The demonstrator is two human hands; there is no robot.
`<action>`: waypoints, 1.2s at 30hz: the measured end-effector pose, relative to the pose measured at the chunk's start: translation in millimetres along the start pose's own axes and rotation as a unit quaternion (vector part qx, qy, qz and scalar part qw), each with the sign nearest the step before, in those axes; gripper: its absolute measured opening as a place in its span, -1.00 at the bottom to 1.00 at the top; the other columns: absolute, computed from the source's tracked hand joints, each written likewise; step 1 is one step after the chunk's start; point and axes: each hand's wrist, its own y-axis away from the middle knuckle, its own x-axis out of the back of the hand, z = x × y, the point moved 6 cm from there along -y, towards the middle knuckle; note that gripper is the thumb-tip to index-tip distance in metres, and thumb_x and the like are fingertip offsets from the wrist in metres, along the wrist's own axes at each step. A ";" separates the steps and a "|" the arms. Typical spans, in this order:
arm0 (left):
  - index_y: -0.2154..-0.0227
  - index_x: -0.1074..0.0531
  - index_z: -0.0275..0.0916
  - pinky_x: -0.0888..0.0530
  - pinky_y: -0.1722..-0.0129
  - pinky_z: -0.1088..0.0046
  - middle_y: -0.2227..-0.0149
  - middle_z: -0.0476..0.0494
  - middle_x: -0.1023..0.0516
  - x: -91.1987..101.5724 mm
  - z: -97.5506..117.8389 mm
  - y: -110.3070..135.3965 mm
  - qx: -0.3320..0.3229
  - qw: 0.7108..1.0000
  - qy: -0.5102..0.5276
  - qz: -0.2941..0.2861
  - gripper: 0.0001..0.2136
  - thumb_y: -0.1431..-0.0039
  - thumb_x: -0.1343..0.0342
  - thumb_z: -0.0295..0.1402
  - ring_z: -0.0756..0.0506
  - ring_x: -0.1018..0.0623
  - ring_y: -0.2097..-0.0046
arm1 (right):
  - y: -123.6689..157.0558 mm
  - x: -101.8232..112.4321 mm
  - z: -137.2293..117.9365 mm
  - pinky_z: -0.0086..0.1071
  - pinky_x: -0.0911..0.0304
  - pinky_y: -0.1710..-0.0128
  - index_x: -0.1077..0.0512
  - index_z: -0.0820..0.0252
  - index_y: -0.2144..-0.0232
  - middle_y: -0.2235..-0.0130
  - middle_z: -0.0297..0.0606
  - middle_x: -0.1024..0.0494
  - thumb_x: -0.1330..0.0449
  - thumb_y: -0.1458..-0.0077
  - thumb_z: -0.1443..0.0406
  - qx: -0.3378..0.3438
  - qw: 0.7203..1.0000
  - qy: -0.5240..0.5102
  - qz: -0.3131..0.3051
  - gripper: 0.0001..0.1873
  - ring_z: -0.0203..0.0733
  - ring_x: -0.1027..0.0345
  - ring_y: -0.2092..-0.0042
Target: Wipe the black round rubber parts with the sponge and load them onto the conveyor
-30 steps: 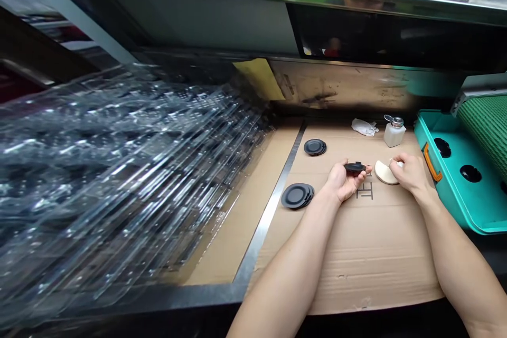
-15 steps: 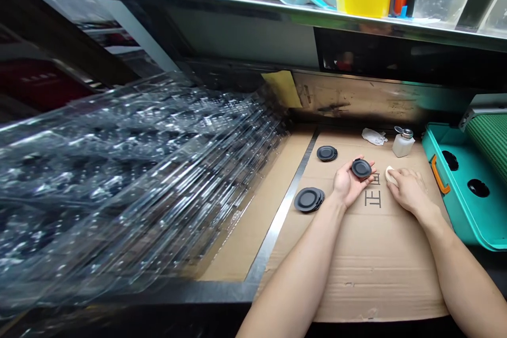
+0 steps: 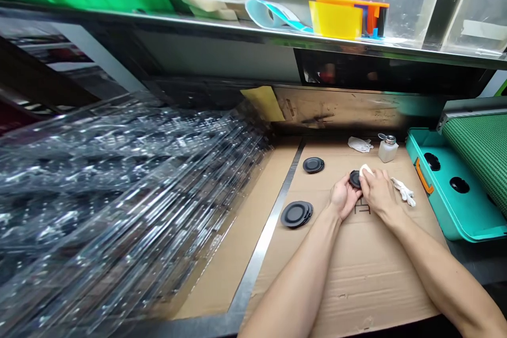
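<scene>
My left hand [image 3: 344, 196] holds a small round black disc [image 3: 355, 179] in its fingers, palm up, over the cardboard sheet [image 3: 328, 264]. Pinched in my right hand [image 3: 378, 190] is a white wiping pad [image 3: 366, 170], which touches the disc's face. Part of the disc is hidden behind the right fingers. To the left on the cardboard lie two stacks of like discs, a farther stack [image 3: 313, 165] and a nearer stack [image 3: 296, 214]. Beyond my hands stands a white pump bottle [image 3: 388, 149] with a metal top, its lid tilted up.
Clear plastic trays [image 3: 158, 190] are piled along the left. A crumpled white cloth [image 3: 359, 144] and a white glove [image 3: 404, 191] lie on the cardboard. At right, a teal bin [image 3: 471, 216] with black discs sits beside a green conveyor belt [image 3: 481, 142]. A metal shelf [image 3: 222, 29] overhangs the back.
My right hand has moved left, bringing the white pad onto the disc in my left hand. The white glove, formerly hidden by that hand, now shows. The view has shifted right.
</scene>
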 end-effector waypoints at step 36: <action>-0.07 -0.43 -0.08 -0.28 -0.27 0.29 -0.12 -0.21 -0.46 -27.6 21.2 40.9 -0.301 0.890 -0.343 0.001 -0.31 0.21 -0.44 -0.59 -0.25 -0.26 -0.32 | -1.9 3.6 50.0 -0.32 -0.17 0.07 -0.45 0.07 -0.05 0.05 -0.13 -0.51 -0.11 -0.21 0.31 0.017 0.996 -0.006 -0.090 -0.64 -0.03 -0.29 -0.01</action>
